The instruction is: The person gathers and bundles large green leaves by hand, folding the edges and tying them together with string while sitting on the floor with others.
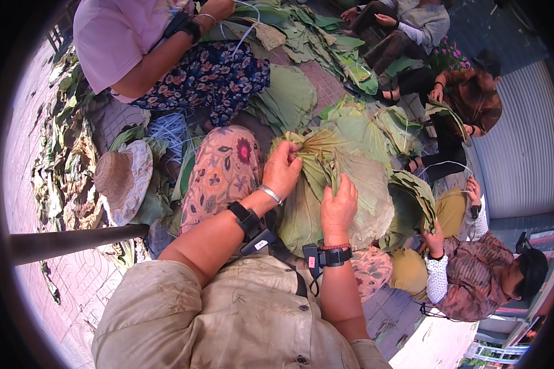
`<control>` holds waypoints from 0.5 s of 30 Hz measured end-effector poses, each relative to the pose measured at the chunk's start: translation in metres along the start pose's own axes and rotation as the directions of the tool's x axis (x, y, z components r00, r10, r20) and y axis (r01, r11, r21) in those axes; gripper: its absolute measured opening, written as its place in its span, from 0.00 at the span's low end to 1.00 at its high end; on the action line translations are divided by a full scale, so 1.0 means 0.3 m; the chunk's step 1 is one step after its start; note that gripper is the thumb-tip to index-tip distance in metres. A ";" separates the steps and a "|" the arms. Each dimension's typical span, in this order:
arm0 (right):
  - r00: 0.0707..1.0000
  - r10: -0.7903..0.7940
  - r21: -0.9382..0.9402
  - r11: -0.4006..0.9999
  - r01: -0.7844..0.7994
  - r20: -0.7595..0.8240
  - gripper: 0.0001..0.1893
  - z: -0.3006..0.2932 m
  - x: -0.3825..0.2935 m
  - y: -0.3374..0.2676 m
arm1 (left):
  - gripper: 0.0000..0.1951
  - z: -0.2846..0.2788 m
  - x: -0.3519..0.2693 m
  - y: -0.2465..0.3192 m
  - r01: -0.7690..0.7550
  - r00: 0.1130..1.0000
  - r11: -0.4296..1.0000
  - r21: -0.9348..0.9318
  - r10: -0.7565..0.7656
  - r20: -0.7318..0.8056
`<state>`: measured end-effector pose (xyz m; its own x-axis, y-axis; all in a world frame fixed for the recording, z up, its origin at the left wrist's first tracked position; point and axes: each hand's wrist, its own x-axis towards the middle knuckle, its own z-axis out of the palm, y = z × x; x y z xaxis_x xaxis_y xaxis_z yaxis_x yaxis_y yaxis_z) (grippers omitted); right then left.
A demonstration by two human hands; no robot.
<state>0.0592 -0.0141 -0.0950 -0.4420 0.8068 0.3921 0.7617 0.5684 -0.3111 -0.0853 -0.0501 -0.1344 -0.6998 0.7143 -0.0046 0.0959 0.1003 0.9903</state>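
A stack of large, partly dried green leaves (364, 198) lies over my lap. With thumb and fingers together, my left hand (281, 170) pinches the gathered, yellow-green edge of a leaf (321, 147). Close beside it, my right hand (339, 207) grips a narrow folded leaf part (331, 173) that stands up from the stack. Some fingertips of both hands are hidden by the leaves. My patterned trouser knee (226, 170) is to the left of the leaves.
A straw hat (115, 177) and white plastic strips (168, 131) lie at the left, near a dark pole (78, 242). Withered leaves (67, 170) cover paving beyond. A co-worker in a floral skirt (212, 69) sits ahead; several others sit at right, one holding a leaf stack (418, 189).
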 end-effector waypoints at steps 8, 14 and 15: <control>0.998 0.010 -0.062 0.998 -0.006 0.068 0.28 0.016 0.030 -0.054 | 0.10 0.030 0.028 -0.013 0.137 0.975 0.821 -0.554 -0.012 0.223; 0.990 0.119 -0.112 0.987 -0.111 0.073 0.29 0.018 0.043 -0.112 | 0.11 0.006 0.024 0.007 0.301 0.923 0.730 -0.613 -0.059 0.381; 0.992 0.104 -0.120 0.988 -0.094 0.074 0.28 0.026 0.045 -0.096 | 0.11 0.004 0.025 0.010 0.295 0.920 0.716 -0.632 -0.035 0.390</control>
<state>0.0277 -0.0183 -0.0874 -0.3947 0.8711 0.2924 0.8513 0.4664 -0.2403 -0.0894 -0.0437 -0.1316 -0.3714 0.9239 -0.0925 -0.5851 -0.1555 0.7959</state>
